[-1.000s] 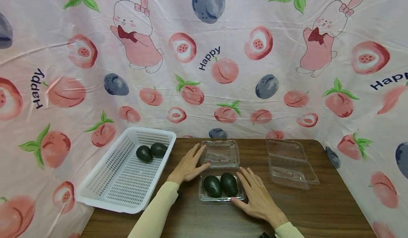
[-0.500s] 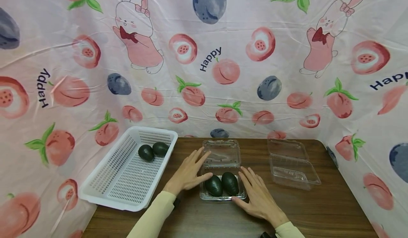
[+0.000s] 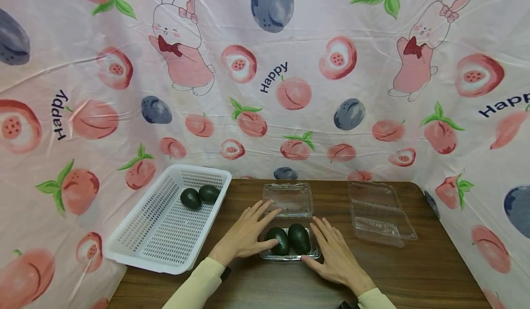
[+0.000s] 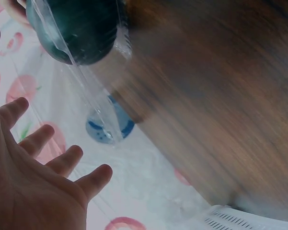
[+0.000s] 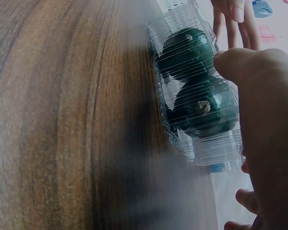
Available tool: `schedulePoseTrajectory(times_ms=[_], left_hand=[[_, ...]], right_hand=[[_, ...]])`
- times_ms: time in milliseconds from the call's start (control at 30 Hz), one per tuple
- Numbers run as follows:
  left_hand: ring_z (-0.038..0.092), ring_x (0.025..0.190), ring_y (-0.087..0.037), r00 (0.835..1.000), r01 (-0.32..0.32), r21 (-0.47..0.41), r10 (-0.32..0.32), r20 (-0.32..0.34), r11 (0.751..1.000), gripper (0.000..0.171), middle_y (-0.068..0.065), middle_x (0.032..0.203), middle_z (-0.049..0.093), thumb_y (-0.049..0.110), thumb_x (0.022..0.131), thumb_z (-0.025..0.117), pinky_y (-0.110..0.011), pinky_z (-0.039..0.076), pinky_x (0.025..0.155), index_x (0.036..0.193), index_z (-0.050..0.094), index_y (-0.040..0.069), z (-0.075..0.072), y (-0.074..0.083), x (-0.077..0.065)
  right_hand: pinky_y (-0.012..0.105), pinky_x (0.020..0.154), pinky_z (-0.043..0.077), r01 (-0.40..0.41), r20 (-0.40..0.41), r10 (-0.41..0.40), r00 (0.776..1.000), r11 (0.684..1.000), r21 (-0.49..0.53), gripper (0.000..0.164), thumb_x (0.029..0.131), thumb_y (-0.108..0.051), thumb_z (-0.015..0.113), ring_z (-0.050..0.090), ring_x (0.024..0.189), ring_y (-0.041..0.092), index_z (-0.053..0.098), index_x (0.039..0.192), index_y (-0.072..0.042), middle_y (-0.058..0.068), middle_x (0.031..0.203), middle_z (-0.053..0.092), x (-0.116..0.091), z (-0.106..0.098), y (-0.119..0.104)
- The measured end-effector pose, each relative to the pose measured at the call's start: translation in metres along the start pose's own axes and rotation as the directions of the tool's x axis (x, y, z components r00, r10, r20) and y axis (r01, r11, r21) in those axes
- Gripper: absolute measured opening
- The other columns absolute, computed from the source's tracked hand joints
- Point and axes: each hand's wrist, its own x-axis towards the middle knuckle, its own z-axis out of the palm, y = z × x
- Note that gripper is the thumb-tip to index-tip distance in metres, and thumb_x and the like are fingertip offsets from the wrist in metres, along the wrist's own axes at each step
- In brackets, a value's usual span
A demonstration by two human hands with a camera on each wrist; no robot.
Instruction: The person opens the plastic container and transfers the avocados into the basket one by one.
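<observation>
In the head view, a clear plastic container (image 3: 285, 257) is seen on the dark wood-grain table (image 3: 265, 288), in front of the person, with its lid (image 3: 288, 199) folded back away from them. Two dark green fruits are held in its base side by side, a left fruit (image 3: 279, 247) and a right fruit (image 3: 299, 238). The left hand (image 3: 243, 231) is spread over the container's left side, its fingers extended toward the lid and its thumb tip set over the left fruit; whether that fruit is touched cannot be told. Nothing is grasped by it, and in the left wrist view its fingers are shown splayed apart. The right hand (image 3: 334, 254) is laid at the container's right end, its fingers loosely extended along the side and its thumb placed at the front rim; nothing is clenched in it. A black band (image 3: 225, 273) is worn on the left wrist, below a pale yellow sleeve (image 3: 198, 286).

To the left, a white perforated basket (image 3: 165, 235) is set with two more fruits (image 3: 191, 198) at its far end. To the right, a second clear container (image 3: 377, 228) is left open.

The printed curtain (image 3: 310, 28) is lettered "Happy" (image 3: 273, 77) at the centre and again, turned sideways, at the left; at the right, the lettering is cut off after "Happ".
</observation>
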Motion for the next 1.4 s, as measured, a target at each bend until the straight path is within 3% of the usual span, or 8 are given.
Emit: schedulePoseTrajectory(times_ms=[467, 767, 1067, 1400], left_hand=[[0.041, 0.167, -0.048, 0.995, -0.098, 0.072, 0.096, 0.027, 0.993, 0.082, -0.015, 0.182, 0.041, 0.059, 0.106, 0.072, -0.069, 0.046, 0.128, 0.173, 0.047, 0.021, 0.000, 0.017, 0.000], [0.040, 0.169, -0.042, 0.993, -0.090, 0.061, 0.085, 0.081, 0.994, 0.078, -0.010, 0.182, 0.044, 0.057, 0.105, 0.073, -0.061, 0.047, 0.131, 0.171, 0.050, 0.022, -0.003, 0.021, 0.001], [0.056, 0.159, -0.036, 0.989, -0.136, 0.106, 0.128, 0.079, 0.985, 0.071, -0.011, 0.172, 0.055, 0.053, 0.103, 0.077, -0.052, 0.050, 0.130, 0.164, 0.059, 0.020, 0.003, 0.023, 0.004], [0.057, 0.157, -0.031, 0.985, -0.132, 0.094, 0.120, 0.124, 0.987, 0.064, -0.009, 0.170, 0.058, 0.046, 0.105, 0.076, -0.048, 0.054, 0.127, 0.161, 0.063, 0.018, 0.007, 0.022, 0.010]], right_hand=[[0.075, 0.124, 0.045, -0.011, 0.015, 0.011, 1.000, 1.000, 0.019, 0.095, 0.100, -0.059, 0.079, 0.041, 0.167, 0.050, 0.049, 0.168, 0.000, 0.021, 0.181, 0.042, 0.000, 0.001, 0.000], [0.075, 0.125, 0.044, -0.020, 0.023, 0.019, 1.000, 0.999, 0.030, 0.095, 0.101, -0.060, 0.078, 0.040, 0.167, 0.049, 0.048, 0.169, 0.000, 0.020, 0.182, 0.041, -0.001, 0.001, 0.001], [0.074, 0.125, 0.045, -0.014, 0.014, 0.014, 1.000, 1.000, 0.021, 0.095, 0.100, -0.059, 0.079, 0.041, 0.167, 0.049, 0.049, 0.168, 0.000, 0.020, 0.181, 0.042, -0.001, 0.002, 0.001], [0.074, 0.126, 0.044, -0.014, 0.017, 0.014, 1.000, 1.000, 0.020, 0.095, 0.100, -0.059, 0.079, 0.041, 0.167, 0.049, 0.048, 0.169, 0.000, 0.020, 0.182, 0.041, -0.001, 0.001, 0.000]])
